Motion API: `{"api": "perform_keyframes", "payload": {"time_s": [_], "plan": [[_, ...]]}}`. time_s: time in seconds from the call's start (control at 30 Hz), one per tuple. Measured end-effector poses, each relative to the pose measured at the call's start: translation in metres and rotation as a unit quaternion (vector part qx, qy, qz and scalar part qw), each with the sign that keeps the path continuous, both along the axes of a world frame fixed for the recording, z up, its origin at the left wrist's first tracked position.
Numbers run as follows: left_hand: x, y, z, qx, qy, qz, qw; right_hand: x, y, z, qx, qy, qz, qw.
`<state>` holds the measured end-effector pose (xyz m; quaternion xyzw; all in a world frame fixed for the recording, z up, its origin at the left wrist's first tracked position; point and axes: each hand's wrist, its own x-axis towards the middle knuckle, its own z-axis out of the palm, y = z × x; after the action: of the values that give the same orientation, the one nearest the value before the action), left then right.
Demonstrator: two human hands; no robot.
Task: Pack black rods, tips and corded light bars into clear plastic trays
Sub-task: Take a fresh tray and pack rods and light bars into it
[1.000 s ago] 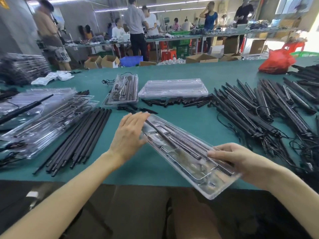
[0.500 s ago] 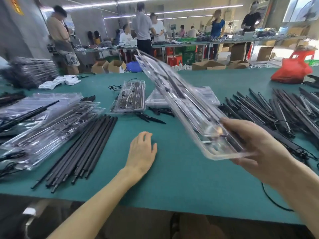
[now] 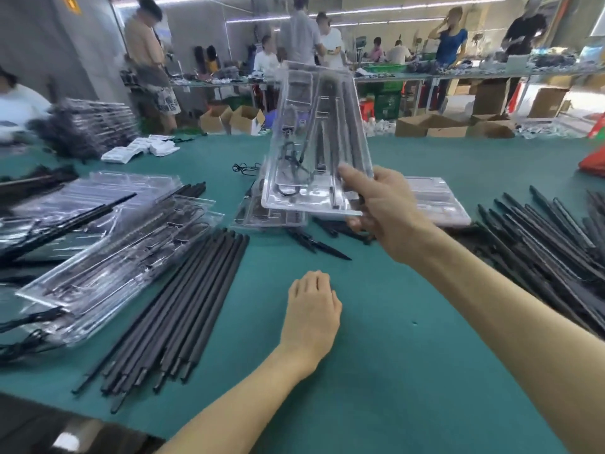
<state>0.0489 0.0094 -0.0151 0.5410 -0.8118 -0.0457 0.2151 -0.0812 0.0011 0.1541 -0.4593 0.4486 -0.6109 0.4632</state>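
Observation:
My right hand grips the near right corner of a filled clear plastic tray and holds it tilted up above the table, over another filled tray. Inside it lie black rods and a coiled cord. My left hand rests on the green table with its fingers loosely curled, holding nothing. A bundle of black rods lies to its left. Black tips are scattered below the raised tray. Corded light bars are piled on the right.
Packed trays are stacked at the left. An empty tray stack sits behind my right hand. White packets lie at the far left. A red bag is at the right edge. People work at benches behind the table.
My right hand has lifted the filled tray off the table and swung it forward and upright. My left hand let go of it and settled on the table.

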Motion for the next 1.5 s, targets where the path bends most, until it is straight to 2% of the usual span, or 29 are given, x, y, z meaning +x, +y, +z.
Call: {"api": "perform_keyframes", "payload": {"time_s": [0.13,0.27,0.47,0.57,0.67,0.73,0.8,0.9,1.0,1.03,1.1,1.17,1.3,1.37,1.4,1.5], "plan": [[-0.001,-0.005,-0.002,0.015,-0.018,0.006,1.0,0.012,-0.069,-0.011,-0.003,0.023,-0.032,0.999],[0.0,-0.01,-0.003,0.027,-0.027,-0.002,0.999,0.029,-0.12,-0.039,0.009,0.053,-0.02,0.998],[0.002,-0.01,-0.002,0.036,-0.052,-0.012,0.998,0.054,-0.162,-0.091,0.125,0.086,0.025,0.988],[0.003,-0.009,-0.003,0.037,-0.059,-0.01,0.998,0.064,-0.164,-0.108,0.156,0.059,0.064,0.984],[0.002,-0.009,-0.003,0.037,-0.055,-0.011,0.998,0.066,-0.164,-0.106,0.144,-0.002,0.075,0.987],[0.002,-0.008,-0.003,0.039,-0.054,-0.011,0.998,0.066,-0.161,-0.105,0.124,0.001,0.082,0.989],[0.002,-0.008,-0.002,0.038,-0.053,-0.009,0.998,0.064,-0.156,-0.105,0.098,0.058,0.086,0.99],[0.002,-0.008,-0.002,0.035,-0.061,-0.005,0.997,0.052,-0.148,-0.108,0.065,0.229,0.077,0.968],[0.002,-0.008,-0.003,0.037,-0.056,-0.006,0.998,0.038,-0.141,-0.105,0.026,0.265,0.097,0.959],[0.002,-0.008,-0.003,0.038,-0.049,-0.008,0.998,0.033,-0.14,-0.105,0.0,0.29,0.07,0.954],[0.002,-0.007,-0.003,0.037,-0.04,-0.009,0.998,0.014,-0.142,-0.105,-0.029,0.392,-0.043,0.919],[0.002,-0.007,-0.003,0.036,-0.035,-0.008,0.999,-0.017,-0.148,-0.107,0.002,0.466,-0.117,0.877],[0.002,-0.007,-0.004,0.034,-0.04,-0.005,0.999,-0.083,-0.152,-0.115,0.076,0.606,-0.137,0.78],[0.002,-0.007,-0.003,0.033,-0.043,-0.004,0.999,-0.103,-0.15,-0.115,0.086,0.637,-0.148,0.751],[0.002,-0.007,-0.003,0.034,-0.045,-0.005,0.998,-0.111,-0.15,-0.114,0.087,0.638,-0.152,0.749],[0.003,-0.008,-0.004,0.035,-0.053,-0.004,0.998,-0.123,-0.151,-0.11,0.089,0.616,-0.141,0.77]]}}
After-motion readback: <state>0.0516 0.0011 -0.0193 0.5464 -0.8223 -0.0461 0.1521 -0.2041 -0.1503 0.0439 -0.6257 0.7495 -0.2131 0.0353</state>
